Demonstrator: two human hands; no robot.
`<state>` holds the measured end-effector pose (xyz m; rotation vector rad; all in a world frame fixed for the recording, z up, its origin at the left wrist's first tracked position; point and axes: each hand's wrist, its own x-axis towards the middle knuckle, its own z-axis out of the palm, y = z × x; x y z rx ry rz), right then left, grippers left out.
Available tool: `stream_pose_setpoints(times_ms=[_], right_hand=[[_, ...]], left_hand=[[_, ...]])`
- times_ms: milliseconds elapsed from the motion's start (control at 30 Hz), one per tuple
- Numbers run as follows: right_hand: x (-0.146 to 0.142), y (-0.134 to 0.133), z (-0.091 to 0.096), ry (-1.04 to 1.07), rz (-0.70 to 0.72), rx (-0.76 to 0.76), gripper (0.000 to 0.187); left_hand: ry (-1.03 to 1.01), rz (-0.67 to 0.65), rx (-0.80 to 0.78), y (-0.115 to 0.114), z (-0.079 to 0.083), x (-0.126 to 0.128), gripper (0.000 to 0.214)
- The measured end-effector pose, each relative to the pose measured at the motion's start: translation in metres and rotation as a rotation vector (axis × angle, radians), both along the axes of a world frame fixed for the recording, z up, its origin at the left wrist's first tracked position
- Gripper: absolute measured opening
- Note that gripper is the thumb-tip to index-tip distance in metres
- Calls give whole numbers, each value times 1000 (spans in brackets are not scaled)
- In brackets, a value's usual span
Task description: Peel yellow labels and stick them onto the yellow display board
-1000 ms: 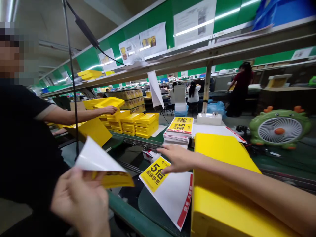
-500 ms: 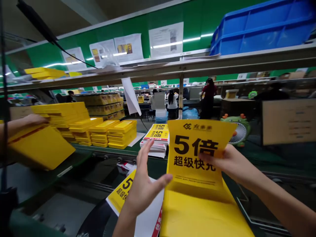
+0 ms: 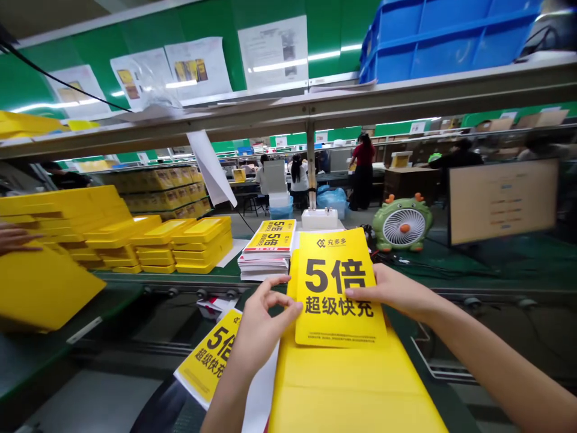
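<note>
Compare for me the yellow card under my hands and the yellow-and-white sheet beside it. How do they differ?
The yellow card is yellow all over, while the yellow-and-white sheet has a large white part. The card lies on a yellow board, while the sheet lies lower and to its left. The left hand and right hand touch the card, but neither rests on the sheet. Both show the same large black "5倍" print.

Green dragon fan [image 3: 401, 227] w/ screen [image 3: 503, 201] to R; blue crates [image 3: 451, 45] on shelf [image 3: 406, 90]; yellow trays [image 3: 202, 243] stacked L.

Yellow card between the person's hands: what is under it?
The yellow card lies on a broad yellow board; the part of the board beneath the card is covered from view.
</note>
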<state>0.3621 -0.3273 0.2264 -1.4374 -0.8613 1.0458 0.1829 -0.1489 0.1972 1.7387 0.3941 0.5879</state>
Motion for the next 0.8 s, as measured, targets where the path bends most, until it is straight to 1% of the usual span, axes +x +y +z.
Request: stream_pose_setpoints(times_ms=[167, 300, 467, 633, 800], right_hand=[[5, 4, -5, -16, 14, -12, 35], [6, 6, -5, -43, -6, -34, 34], [4, 8, -5, -65, -43, -78, 33], [9, 8, -11, -66, -18, -34, 34], [10, 9, -12, -73, -36, -48, 38]], left_hand=[[20, -7, -9, 3, -3, 3, 48], [34, -11, -40, 6, -7, 7, 48], [52, -11, -29, 9, -12, 10, 46], [53, -9, -22, 11, -15, 12, 46], [61, -15, -33, 11, -16, 12, 46]])
